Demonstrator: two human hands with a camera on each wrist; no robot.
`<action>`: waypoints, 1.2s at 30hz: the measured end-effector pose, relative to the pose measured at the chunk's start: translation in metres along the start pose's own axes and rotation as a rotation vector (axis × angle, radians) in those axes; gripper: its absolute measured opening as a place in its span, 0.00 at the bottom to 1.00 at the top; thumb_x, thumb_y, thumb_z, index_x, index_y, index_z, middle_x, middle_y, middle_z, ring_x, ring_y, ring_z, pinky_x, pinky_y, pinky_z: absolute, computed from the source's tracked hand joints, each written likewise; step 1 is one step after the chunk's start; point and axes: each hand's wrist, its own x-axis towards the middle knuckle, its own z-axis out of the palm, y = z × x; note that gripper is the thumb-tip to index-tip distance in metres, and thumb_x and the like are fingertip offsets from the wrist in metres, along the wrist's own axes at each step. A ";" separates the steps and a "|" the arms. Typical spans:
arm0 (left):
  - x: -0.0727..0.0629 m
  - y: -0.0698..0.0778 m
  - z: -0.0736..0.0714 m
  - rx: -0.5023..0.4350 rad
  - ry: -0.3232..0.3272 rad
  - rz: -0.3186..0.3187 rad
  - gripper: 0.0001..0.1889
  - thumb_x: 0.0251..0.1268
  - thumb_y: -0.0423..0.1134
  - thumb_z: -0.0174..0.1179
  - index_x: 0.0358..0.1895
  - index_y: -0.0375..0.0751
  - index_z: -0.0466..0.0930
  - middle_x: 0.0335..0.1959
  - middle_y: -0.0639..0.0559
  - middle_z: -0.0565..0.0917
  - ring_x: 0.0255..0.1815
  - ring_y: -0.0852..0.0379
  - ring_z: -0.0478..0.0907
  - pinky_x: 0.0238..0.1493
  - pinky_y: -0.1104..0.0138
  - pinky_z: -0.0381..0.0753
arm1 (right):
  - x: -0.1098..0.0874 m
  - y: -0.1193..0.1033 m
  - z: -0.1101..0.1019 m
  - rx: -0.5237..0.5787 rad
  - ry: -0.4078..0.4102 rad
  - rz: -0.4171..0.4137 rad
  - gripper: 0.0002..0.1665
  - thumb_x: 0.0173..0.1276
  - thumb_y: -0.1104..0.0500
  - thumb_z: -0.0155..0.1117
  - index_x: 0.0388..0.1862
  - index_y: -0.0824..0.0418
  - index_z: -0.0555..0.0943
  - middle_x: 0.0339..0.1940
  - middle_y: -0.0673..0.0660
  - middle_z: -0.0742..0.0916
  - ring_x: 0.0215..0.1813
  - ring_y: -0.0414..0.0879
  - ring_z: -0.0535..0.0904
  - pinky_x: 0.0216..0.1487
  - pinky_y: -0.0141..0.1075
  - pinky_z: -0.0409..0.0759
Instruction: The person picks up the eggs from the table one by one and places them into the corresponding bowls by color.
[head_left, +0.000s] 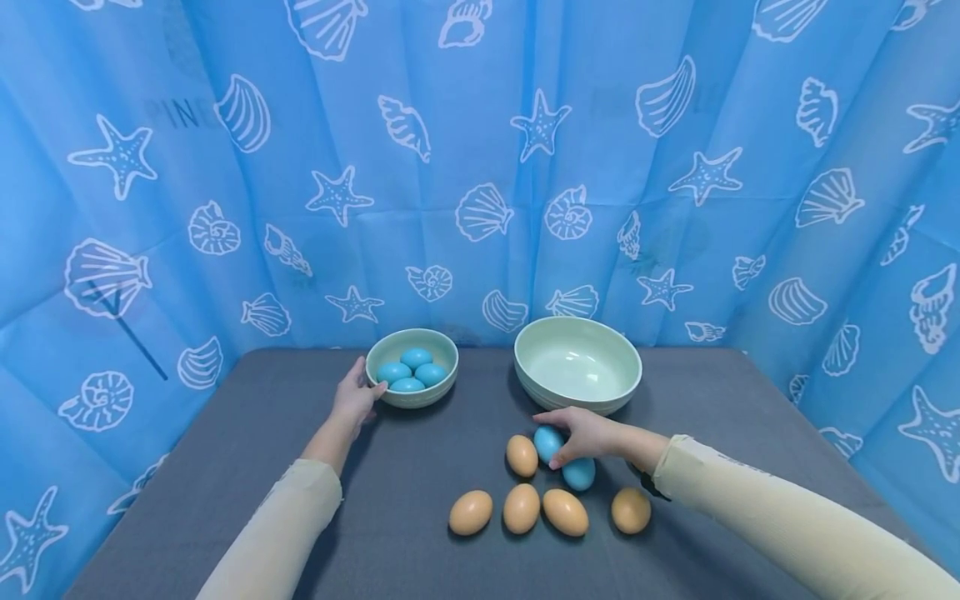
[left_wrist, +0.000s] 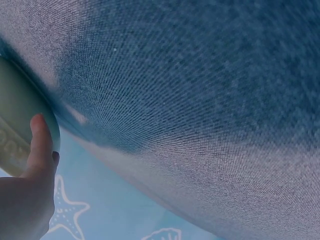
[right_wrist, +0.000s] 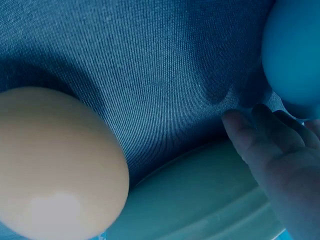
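Small pale-green bowl [head_left: 411,401], near far edge of grey-covered table [head_left: 405,475], holding four blue eggs [head_left: 431,374]; gripped by left hand [head_left: 354,397]. Blue egg [head_left: 548,446], before large bowl [head_left: 576,367], between right hand [head_left: 590,432]'s thumb and fingers; pinch indeterminable. Second blue egg [head_left: 579,476], five brown eggs [head_left: 521,509], adjacent.

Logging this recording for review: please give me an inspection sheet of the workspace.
Surface: dark grey cloth-covered table.
Job's things: small bowl holding four blue eggs; large bowl, nothing seen inside; on the cloth, two loose blue eggs and five brown eggs.
Clutter: nothing seen.
Hands: left hand holds the small bowl's side; right hand is over the loose blue eggs, contact unclear.
Cables: nothing seen.
Surroundings: blue curtain with white shells and starfish.
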 end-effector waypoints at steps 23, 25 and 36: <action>-0.002 -0.001 0.000 -0.012 -0.007 0.003 0.38 0.75 0.30 0.48 0.79 0.46 0.36 0.79 0.44 0.40 0.76 0.36 0.42 0.65 0.40 0.64 | -0.004 0.001 0.003 0.060 0.114 0.031 0.37 0.53 0.62 0.78 0.60 0.74 0.75 0.56 0.66 0.82 0.59 0.61 0.76 0.57 0.50 0.76; -0.002 -0.001 0.000 -0.011 -0.008 0.003 0.38 0.75 0.31 0.48 0.79 0.46 0.36 0.79 0.44 0.40 0.76 0.36 0.42 0.65 0.40 0.64 | -0.004 0.000 0.001 0.085 0.119 0.033 0.37 0.53 0.62 0.78 0.60 0.75 0.75 0.56 0.67 0.82 0.59 0.61 0.76 0.57 0.50 0.76; -0.001 -0.002 0.002 0.006 0.002 0.009 0.38 0.76 0.31 0.49 0.79 0.46 0.36 0.79 0.43 0.39 0.76 0.36 0.41 0.64 0.40 0.65 | -0.008 -0.009 -0.015 0.255 0.120 0.035 0.38 0.56 0.64 0.75 0.63 0.77 0.71 0.56 0.68 0.81 0.57 0.60 0.78 0.52 0.45 0.80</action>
